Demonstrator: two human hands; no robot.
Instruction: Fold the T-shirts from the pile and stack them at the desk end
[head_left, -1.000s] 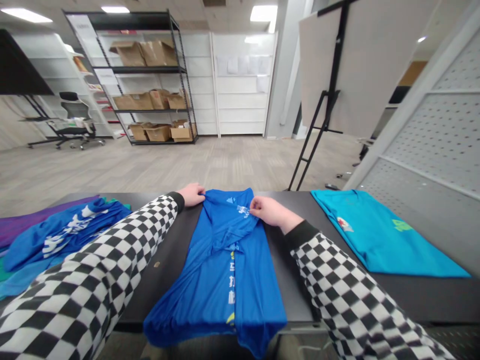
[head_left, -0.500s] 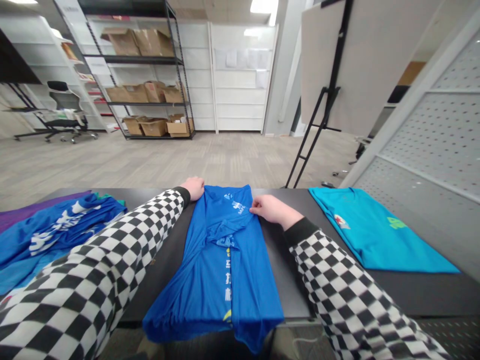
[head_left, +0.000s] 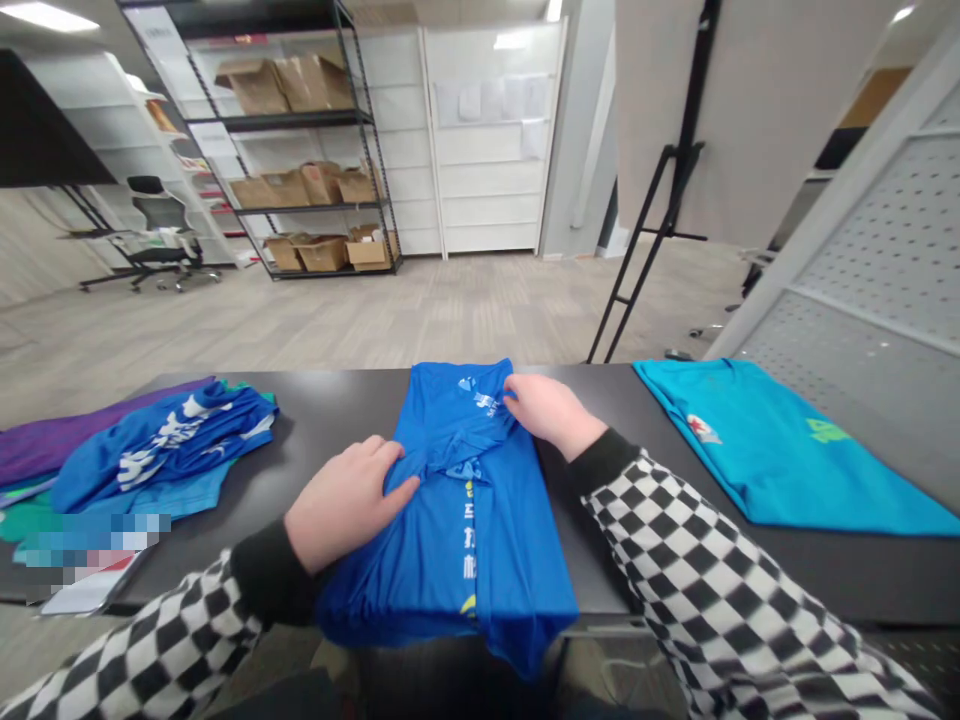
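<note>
A blue T-shirt (head_left: 517, 530) with white and yellow print lies lengthwise before me, partly folded, with bunched cloth across its middle. Its lower end hangs over the table's near edge. My left hand (head_left: 346, 500) is at the shirt's left side, thumb and fingers apart, fingertips touching the cloth by the bunched part. With fingers closed, my right hand (head_left: 551, 410) pinches the shirt's right edge near the small white chest print.
A turquoise shirt (head_left: 780, 455) lies folded flat on the dark table (head_left: 600, 400) at right. At left is a pile of blue, purple and green shirts (head_left: 169, 440). Beyond stand a shelf with cardboard boxes (head_left: 322, 255), a board on a black stand (head_left: 652, 230) and an office chair (head_left: 161, 235).
My left hand has left the shirt's far left corner and come back toward me to its left side. My right hand stays at the right edge. The view has shifted slightly left.
</note>
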